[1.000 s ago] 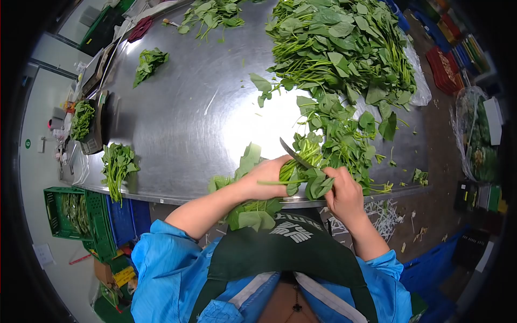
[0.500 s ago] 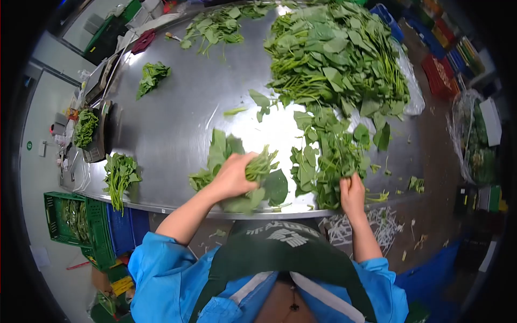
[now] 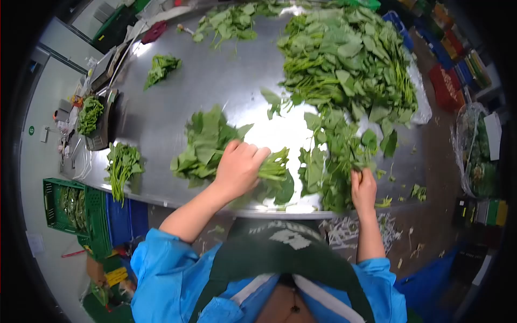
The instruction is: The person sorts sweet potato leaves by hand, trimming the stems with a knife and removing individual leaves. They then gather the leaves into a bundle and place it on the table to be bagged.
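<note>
My left hand (image 3: 239, 168) is wrapped around a bunch of leafy greens (image 3: 207, 141), its leaves spread to the left and its pale stems sticking out to the right. My right hand (image 3: 365, 189) is closed at the near right edge of a loose heap of greens (image 3: 336, 156); its fingers are pinched among the leaves, and what they grip is hidden. Behind that heap rises a large pile of leafy greens (image 3: 350, 59) on the metal table (image 3: 156, 121).
Smaller bunches lie at the left: one at the table edge (image 3: 124, 166), one farther back (image 3: 161, 70), and one on a scale (image 3: 90, 116). Green crates (image 3: 62, 207) stand below left. A red crate (image 3: 446, 89) is on the floor at right.
The bunch in my left hand has shifted left and away from me, its leaves now fuller in view. My right hand stays at the loose heap. The whole view has tilted slightly.
</note>
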The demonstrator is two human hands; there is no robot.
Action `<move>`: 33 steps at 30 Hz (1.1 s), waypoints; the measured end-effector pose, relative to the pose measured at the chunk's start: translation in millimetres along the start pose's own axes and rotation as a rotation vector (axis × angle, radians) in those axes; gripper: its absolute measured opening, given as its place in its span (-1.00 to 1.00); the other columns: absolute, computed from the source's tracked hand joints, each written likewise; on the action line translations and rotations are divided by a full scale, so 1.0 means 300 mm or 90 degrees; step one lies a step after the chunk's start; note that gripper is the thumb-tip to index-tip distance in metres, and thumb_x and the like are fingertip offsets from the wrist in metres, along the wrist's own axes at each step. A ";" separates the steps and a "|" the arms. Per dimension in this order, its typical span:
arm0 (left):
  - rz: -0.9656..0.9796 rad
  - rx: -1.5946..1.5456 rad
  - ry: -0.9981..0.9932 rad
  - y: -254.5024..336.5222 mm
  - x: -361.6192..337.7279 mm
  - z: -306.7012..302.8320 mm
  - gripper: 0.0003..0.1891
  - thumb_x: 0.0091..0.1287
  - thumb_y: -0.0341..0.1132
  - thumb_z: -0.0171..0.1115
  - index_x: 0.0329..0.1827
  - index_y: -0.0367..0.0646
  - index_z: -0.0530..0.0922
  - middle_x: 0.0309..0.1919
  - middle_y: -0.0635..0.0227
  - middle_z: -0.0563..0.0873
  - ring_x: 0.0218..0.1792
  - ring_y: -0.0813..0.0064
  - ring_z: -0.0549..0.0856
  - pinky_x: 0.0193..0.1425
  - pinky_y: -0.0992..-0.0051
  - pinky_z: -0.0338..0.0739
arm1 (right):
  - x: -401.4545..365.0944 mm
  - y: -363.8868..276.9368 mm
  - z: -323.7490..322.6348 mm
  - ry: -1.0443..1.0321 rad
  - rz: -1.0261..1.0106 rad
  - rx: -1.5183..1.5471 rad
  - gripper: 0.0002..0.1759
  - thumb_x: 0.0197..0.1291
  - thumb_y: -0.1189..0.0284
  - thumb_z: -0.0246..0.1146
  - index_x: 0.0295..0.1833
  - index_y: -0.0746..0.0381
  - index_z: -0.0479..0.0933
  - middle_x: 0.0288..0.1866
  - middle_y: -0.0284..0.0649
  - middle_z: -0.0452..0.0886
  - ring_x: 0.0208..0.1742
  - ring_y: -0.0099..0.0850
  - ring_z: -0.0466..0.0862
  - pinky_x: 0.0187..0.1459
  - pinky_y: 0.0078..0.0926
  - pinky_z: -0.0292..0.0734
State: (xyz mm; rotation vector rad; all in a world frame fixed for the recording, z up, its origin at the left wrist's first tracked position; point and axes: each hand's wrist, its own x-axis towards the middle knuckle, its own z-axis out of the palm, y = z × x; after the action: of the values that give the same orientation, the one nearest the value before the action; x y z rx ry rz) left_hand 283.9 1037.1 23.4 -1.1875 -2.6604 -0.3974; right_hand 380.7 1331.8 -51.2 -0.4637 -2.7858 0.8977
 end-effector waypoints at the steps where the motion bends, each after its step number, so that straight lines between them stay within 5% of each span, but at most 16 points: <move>1: -0.001 -0.005 -0.013 0.014 -0.007 0.008 -0.60 -0.25 -0.45 0.22 -0.22 -0.06 0.47 -0.52 0.38 0.41 -0.38 0.38 0.47 -0.18 0.41 0.30 | -0.018 -0.070 -0.026 0.078 -0.095 0.097 -0.76 0.11 0.41 0.13 -0.09 0.22 0.44 -0.22 -0.06 0.53 -0.30 -0.09 0.57 -0.31 -0.26 0.46; 3: 0.039 0.044 0.014 0.024 0.020 0.022 -0.56 -0.28 -0.41 0.29 -0.21 -0.08 0.47 -0.51 0.37 0.43 -0.39 0.37 0.50 -0.18 0.40 0.31 | -0.058 -0.237 -0.058 0.047 -0.232 0.160 -0.76 0.06 0.51 0.15 -0.10 0.21 0.45 -0.32 -0.15 0.50 -0.37 -0.19 0.56 -0.38 -0.37 0.46; 5: 0.047 0.060 0.034 0.024 0.036 0.017 -0.58 -0.27 -0.43 0.26 -0.22 -0.09 0.47 -0.51 0.37 0.43 -0.39 0.38 0.50 -0.18 0.41 0.31 | -0.104 -0.325 -0.087 -0.098 -0.196 0.146 -0.76 0.04 0.52 0.15 -0.11 0.19 0.44 -0.35 -0.20 0.48 -0.42 -0.21 0.55 -0.41 -0.35 0.45; 8: 0.040 0.082 0.018 0.026 0.035 -0.010 -0.61 -0.23 -0.43 0.23 -0.22 -0.09 0.47 -0.51 0.38 0.44 -0.39 0.39 0.50 -0.17 0.41 0.32 | -0.117 -0.329 -0.058 -0.089 -0.191 0.124 -0.75 0.02 0.50 0.17 -0.11 0.16 0.44 -0.37 -0.24 0.47 -0.47 -0.22 0.54 -0.44 -0.34 0.44; 13: 0.057 0.060 0.036 0.000 -0.025 -0.025 -0.63 -0.19 -0.36 0.26 -0.23 -0.07 0.48 -0.52 0.39 0.44 -0.39 0.40 0.51 -0.16 0.40 0.32 | -0.145 -0.128 0.002 -0.105 -0.152 0.066 -0.75 0.06 0.44 0.15 -0.09 0.17 0.43 -0.32 -0.14 0.50 -0.37 -0.14 0.55 -0.36 -0.27 0.45; 14: 0.010 0.025 0.088 -0.022 -0.035 -0.033 -0.71 -0.12 -0.46 0.10 -0.26 -0.05 0.46 -0.54 0.41 0.41 -0.40 0.40 0.48 -0.14 0.39 0.31 | -0.157 -0.019 0.033 -0.110 -0.074 -0.017 -0.76 0.08 0.42 0.13 -0.10 0.19 0.43 -0.29 -0.10 0.50 -0.32 -0.09 0.54 -0.32 -0.23 0.44; 18: -0.012 0.014 0.072 -0.025 -0.026 -0.042 -0.62 -0.18 -0.39 0.24 -0.20 -0.08 0.46 -0.52 0.35 0.42 -0.38 0.33 0.49 -0.15 0.39 0.32 | -0.028 0.037 0.013 -0.035 0.055 -0.084 -0.64 0.12 0.28 0.13 -0.05 0.28 0.37 -0.29 0.02 0.48 -0.25 0.06 0.48 -0.25 -0.09 0.38; 21: 0.029 -0.230 0.096 -0.021 0.022 -0.019 -0.55 -0.15 -0.39 0.32 -0.12 -0.12 0.44 -0.43 0.38 0.51 -0.29 0.38 0.54 -0.11 0.40 0.36 | 0.077 0.018 -0.025 -0.065 -0.045 -0.211 -0.25 -0.06 0.24 0.31 0.22 0.27 0.19 0.05 0.05 0.37 0.10 0.00 0.36 0.02 -0.15 0.29; 24: -0.155 -1.035 -0.281 -0.035 0.004 0.035 -0.48 -0.06 -0.38 0.34 0.01 -0.21 0.36 -0.26 0.35 0.56 -0.16 0.52 0.52 -0.01 0.45 0.42 | 0.091 -0.195 -0.080 -0.048 -0.205 0.037 0.04 -0.27 0.17 0.45 0.32 0.30 0.07 0.29 0.06 0.19 0.33 -0.07 0.17 0.27 -0.20 0.11; 26: -0.039 -1.340 -0.252 0.021 0.012 0.132 -0.46 -0.09 -0.38 0.31 0.01 -0.14 0.33 -0.39 0.31 0.52 -0.28 0.39 0.52 -0.13 0.39 0.41 | 0.059 -0.297 -0.052 -0.273 -0.236 0.360 0.21 -0.46 0.17 0.54 0.34 0.30 0.03 0.31 0.00 0.18 0.33 -0.20 0.18 0.29 -0.29 0.08; 28: 0.066 -1.561 -0.182 0.071 0.036 0.185 -0.43 -0.13 -0.34 0.32 0.02 -0.15 0.33 -0.41 0.27 0.52 -0.29 0.33 0.53 -0.13 0.35 0.42 | 0.037 -0.374 -0.022 -0.611 -0.183 0.434 0.14 -0.44 0.26 0.54 0.32 0.30 0.08 0.19 -0.06 0.32 0.22 -0.31 0.30 0.25 -0.41 0.13; 32: -0.187 -1.604 -0.099 0.076 -0.010 0.197 -0.33 -0.06 -0.22 0.31 0.15 -0.20 0.27 -0.17 0.22 0.54 -0.08 0.26 0.53 0.08 0.29 0.39 | -0.071 -0.358 0.088 -0.610 -0.002 0.688 -0.19 -0.25 0.36 0.47 0.17 0.34 0.28 0.06 -0.15 0.44 0.08 -0.41 0.42 0.14 -0.49 0.27; 33: -0.215 -1.363 -0.133 0.038 -0.031 0.222 -0.30 -0.02 -0.14 0.30 0.18 -0.22 0.25 -0.09 0.21 0.52 -0.03 0.26 0.51 0.13 0.29 0.37 | -0.089 -0.342 0.100 -0.618 0.059 0.697 -0.25 -0.23 0.39 0.45 0.13 0.36 0.31 0.04 -0.17 0.46 0.05 -0.43 0.44 0.11 -0.51 0.30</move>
State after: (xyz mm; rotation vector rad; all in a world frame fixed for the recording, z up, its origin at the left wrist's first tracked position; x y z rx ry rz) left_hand 293.8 1059.5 -40.4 -0.6964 -1.5717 -3.5684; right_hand 373.3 1227.6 -16.4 0.0874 -2.2404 2.9648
